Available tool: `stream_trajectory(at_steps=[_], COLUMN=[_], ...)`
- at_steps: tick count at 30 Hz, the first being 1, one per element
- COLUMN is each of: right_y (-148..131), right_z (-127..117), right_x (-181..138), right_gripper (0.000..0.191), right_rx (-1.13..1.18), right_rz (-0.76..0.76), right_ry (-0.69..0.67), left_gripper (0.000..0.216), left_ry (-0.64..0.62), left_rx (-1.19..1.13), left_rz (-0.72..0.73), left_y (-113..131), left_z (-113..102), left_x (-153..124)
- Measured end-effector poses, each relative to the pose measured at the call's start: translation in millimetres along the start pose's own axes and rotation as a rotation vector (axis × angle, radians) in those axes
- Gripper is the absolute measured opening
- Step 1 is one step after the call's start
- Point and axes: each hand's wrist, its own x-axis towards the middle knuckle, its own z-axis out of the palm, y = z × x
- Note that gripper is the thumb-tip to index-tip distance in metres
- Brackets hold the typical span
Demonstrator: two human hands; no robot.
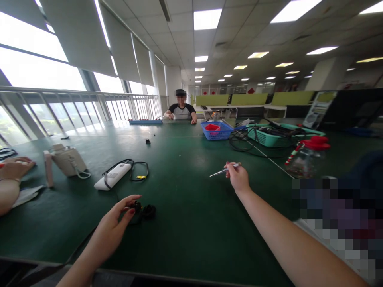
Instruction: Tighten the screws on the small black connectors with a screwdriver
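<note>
My right hand (239, 178) is closed around a slim screwdriver (220, 173) with a silvery shaft, held above the green table with its tip toward the left. My left hand (115, 223) has thumb and forefinger curled round a small black part (138, 207) low over the near side of the table. A second round black piece (149, 211) sits just right of those fingers; whether the two are joined I cannot tell. A white power bank (113, 176) with a black cable (146, 169) lies beyond my left hand.
Another person's hand (14, 167) rests at the left edge, near a beige case (68, 161). A blue basket (217, 134), a teal basket (266, 139) of cables and a red-lidded bottle (308, 159) stand at right. Someone (181, 109) sits across the table.
</note>
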Motion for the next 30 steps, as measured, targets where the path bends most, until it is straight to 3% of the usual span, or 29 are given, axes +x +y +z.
stream_trajectory(at_steps=[6,15,21,24,27,30], right_y=[-2.5,-3.0,-3.6,-5.2,-5.8,-4.8], right_z=[-0.3,-0.7,0.1,0.3,0.8,1.4], right_x=[-1.4,-2.4,-3.1,-3.9,-4.3,-3.9], right_gripper=[0.039,0.042,0.042,0.044,0.044,0.044], right_rx=[-0.012,-0.047,-0.055,-0.041,-0.048,-0.054], right_rz=[-0.015,-0.031,-0.030,-0.029,-0.040,-0.048], right_ry=[-0.044,-0.068,-0.080,-0.098,-0.094,-0.092], left_gripper=[0.035,0.034,0.034,0.037,0.053,0.053], left_ry=[-0.043,-0.109,-0.194,-0.268,-0.265,-0.263], left_rx=[0.152,0.242,0.240,0.260,0.295,0.332], left_rz=[0.081,0.074,0.096,0.150,0.192,0.188], left_y=[11.2,11.6,11.4,2.3,-17.2,-38.4], left_z=[9.5,27.7,22.4,9.9,-2.5,-8.0], left_x=[0.9,2.0,-4.6,-6.7,-7.3,-6.3])
